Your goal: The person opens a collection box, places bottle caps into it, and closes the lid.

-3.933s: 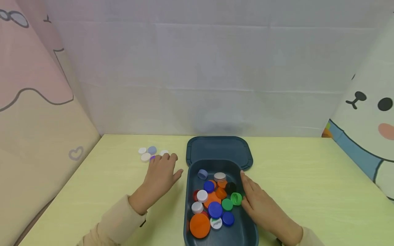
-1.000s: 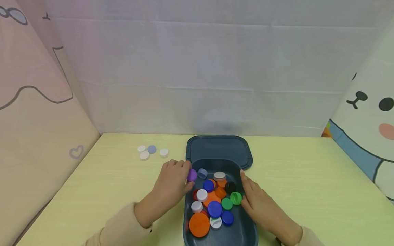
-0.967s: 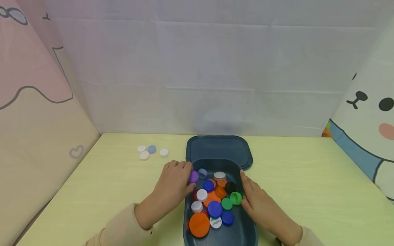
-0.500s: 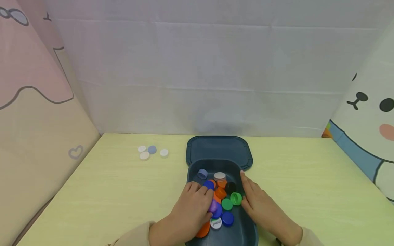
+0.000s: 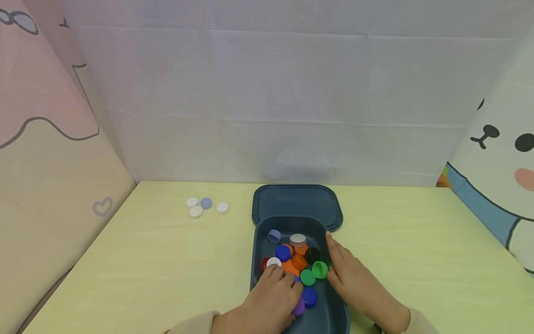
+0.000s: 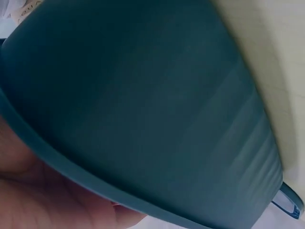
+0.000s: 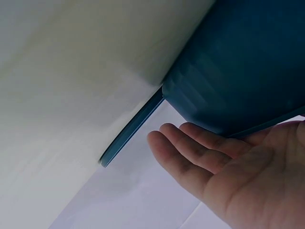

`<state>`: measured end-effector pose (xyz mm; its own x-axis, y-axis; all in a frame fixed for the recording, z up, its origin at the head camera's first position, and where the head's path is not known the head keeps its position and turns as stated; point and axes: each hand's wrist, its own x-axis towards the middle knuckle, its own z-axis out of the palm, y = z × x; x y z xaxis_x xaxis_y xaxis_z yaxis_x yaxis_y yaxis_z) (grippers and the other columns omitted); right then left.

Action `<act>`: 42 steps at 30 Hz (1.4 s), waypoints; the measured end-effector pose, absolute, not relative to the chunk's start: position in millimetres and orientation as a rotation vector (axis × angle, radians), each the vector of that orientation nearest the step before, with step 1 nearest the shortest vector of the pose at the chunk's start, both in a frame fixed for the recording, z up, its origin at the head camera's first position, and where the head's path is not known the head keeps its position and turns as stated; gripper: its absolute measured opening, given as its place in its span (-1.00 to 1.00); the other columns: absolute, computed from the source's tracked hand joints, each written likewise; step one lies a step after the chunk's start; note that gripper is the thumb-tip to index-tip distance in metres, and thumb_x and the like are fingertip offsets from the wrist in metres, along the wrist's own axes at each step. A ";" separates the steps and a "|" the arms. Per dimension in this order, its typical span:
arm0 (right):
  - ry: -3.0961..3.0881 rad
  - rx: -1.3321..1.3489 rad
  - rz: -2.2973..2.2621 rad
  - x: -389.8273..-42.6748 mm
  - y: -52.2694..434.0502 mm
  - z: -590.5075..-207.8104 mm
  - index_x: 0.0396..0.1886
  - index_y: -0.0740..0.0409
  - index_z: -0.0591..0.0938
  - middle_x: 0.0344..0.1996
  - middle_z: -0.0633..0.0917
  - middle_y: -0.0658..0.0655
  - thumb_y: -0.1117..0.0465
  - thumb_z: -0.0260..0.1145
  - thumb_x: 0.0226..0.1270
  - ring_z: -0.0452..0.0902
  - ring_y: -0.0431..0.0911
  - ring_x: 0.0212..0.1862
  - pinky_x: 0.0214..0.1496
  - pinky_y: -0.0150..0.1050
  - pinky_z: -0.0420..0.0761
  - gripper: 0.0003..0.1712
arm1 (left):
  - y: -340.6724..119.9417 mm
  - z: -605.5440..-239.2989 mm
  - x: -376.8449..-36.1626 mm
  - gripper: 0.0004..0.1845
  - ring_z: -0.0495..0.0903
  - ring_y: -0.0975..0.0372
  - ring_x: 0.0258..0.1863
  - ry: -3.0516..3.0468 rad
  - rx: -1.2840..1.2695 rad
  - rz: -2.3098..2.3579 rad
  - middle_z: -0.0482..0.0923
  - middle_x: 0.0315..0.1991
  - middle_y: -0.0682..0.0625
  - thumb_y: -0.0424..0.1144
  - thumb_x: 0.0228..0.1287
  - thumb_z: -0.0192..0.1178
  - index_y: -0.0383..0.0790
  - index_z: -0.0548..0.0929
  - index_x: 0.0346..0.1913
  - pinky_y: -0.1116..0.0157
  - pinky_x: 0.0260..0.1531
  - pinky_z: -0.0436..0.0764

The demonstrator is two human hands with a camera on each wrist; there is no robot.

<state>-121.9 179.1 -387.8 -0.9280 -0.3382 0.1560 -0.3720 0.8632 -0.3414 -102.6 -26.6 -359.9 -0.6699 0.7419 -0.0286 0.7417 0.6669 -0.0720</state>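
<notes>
Left hand: the left hand (image 5: 273, 297) is inside the dark blue bin (image 5: 335, 310), fingers curled round a purple cap (image 5: 298, 307).
Right hand: the right hand (image 5: 354, 283) lies flat-fingered against the bin's right rim (steadying it, I judge).
Progress: four pale caps (image 5: 206, 207) remain on the bench (image 5: 142, 264); many lie in the bin.
Hidden: both wrist views show mostly bin wall.

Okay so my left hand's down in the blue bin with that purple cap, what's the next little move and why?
Probably let the purple cap go and lift the left hand clear. The cap peeks out under that hand's fingers, low among the other caps inside the bin, so it looks as good as placed. The right hand rests flat along the bin's right wall, steadying it.
</notes>
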 end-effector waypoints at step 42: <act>-2.969 0.550 0.562 -122.9 178.7 -388.8 0.40 0.29 0.04 0.27 0.33 0.31 0.24 0.06 0.25 0.32 0.15 0.24 0.17 0.06 0.40 -0.25 | -42.0 -333.8 -116.7 -0.65 0.42 0.18 -0.20 -2.937 -1.031 -0.056 0.53 -0.29 0.07 0.08 0.10 0.22 -0.08 0.59 -0.16 0.20 -0.04 0.41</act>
<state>-122.9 178.7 -388.8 -0.9335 -0.3331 0.1329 -0.3586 0.8691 -0.3406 -116.7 -42.0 -333.8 -0.7802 0.6243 0.0388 0.6253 0.7800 0.0247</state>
